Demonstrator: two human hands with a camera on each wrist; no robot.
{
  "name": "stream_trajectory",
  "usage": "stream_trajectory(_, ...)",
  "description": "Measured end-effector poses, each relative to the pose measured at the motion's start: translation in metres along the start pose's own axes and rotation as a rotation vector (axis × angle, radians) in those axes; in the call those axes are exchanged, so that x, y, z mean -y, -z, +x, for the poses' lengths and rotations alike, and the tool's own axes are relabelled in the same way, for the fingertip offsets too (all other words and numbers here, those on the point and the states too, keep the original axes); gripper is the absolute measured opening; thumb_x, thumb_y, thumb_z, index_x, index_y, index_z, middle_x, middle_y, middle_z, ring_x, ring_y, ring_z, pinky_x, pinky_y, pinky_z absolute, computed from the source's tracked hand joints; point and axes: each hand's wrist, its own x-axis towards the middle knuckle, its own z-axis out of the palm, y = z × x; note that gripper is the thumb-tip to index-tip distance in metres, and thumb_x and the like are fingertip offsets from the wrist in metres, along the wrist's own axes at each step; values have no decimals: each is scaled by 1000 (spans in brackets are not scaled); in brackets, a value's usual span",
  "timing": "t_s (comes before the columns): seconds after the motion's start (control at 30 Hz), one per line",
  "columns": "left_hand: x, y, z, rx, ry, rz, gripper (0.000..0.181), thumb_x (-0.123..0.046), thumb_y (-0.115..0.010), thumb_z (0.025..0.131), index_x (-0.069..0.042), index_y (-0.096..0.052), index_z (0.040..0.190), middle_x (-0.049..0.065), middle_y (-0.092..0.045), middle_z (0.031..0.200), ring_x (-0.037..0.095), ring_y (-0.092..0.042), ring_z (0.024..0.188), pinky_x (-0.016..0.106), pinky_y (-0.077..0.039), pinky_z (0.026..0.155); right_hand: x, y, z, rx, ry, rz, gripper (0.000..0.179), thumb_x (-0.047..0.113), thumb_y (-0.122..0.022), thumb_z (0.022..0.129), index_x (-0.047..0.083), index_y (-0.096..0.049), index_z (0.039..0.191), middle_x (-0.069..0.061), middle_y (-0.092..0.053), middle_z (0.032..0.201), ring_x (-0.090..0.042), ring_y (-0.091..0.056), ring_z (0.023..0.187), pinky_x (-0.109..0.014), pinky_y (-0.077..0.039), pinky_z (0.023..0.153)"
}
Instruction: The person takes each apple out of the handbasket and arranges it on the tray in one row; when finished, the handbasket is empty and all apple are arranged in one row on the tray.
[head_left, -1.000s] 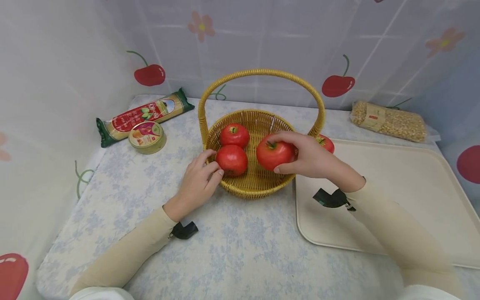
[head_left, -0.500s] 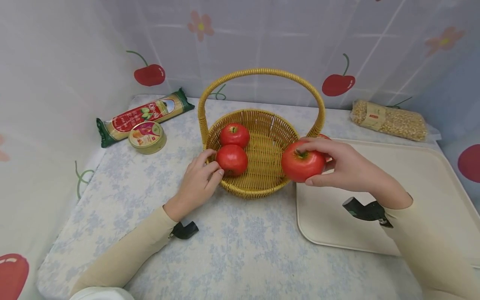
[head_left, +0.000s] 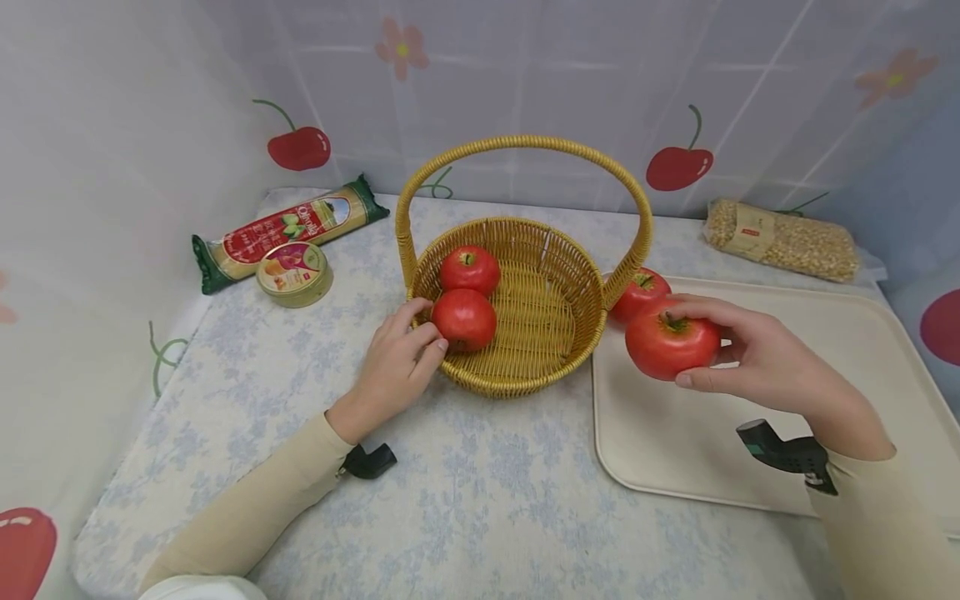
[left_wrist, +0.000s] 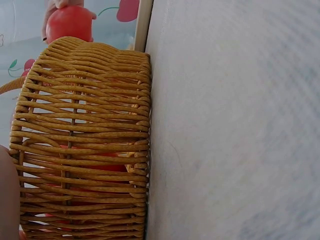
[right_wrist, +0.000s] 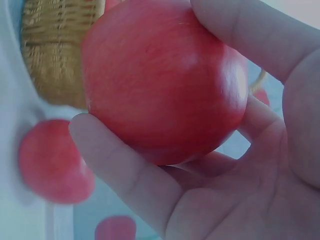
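My right hand (head_left: 776,358) holds a red apple (head_left: 669,343) above the left part of a beige tray (head_left: 750,475). In the right wrist view, thumb and fingers wrap around this apple (right_wrist: 160,85). Just behind it, a second apple (head_left: 647,285) sits at the tray's back left corner. My left hand (head_left: 393,362) grips the near left rim of a yellow wicker basket (head_left: 517,386), fingers over the edge. Two more apples, a rear one (head_left: 469,268) and a front one (head_left: 465,321), lie in the basket's left side. Through its weave (left_wrist: 85,130), red shows in the left wrist view.
The basket's tall arched handle (head_left: 525,143) rises over it. At the back left lie a pasta packet (head_left: 292,225) and a round tin (head_left: 294,275). A bag of grains (head_left: 783,242) rests behind the tray. A printed curtain (head_left: 525,75) closes off the back.
My right hand has carried the apple rightward from inside the basket, out past its rim to over the tray. My left hand has stayed on the rim.
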Motion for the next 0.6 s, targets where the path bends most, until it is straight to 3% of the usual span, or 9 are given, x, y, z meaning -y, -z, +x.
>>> stream_trajectory(0.1, 0, 0, 0, 2, -4, -1, 23, -21, -53, 100, -12, -64, 82, 17, -56, 137, 36, -55, 124, 58, -45, 94, -14, 3, -6, -37, -49, 5, 70, 2, -85, 77, 12, -56, 140, 22, -49, 130, 0, -51, 109, -18, -57, 70)
stream_trajectory(0.27, -1, 0, 0, 3, -4, -1, 23, -21, -53, 99, -12, -63, 81, 18, -56, 137, 37, -57, 122, 57, -46, 94, -32, 11, -12, -103, -60, 42, 69, -4, -81, 80, 7, -53, 142, 25, -47, 131, 0, -50, 108, -13, -55, 70)
stream_trajectory(0.6, -1, 1, 0, -6, -5, -8, 24, -21, -51, 100, -12, -62, 81, 19, -56, 137, 38, -56, 122, 59, -46, 95, -47, 18, -7, -182, -147, 4, 70, 0, -79, 84, 2, -47, 146, 29, -42, 127, 2, -47, 105, -8, -51, 70)
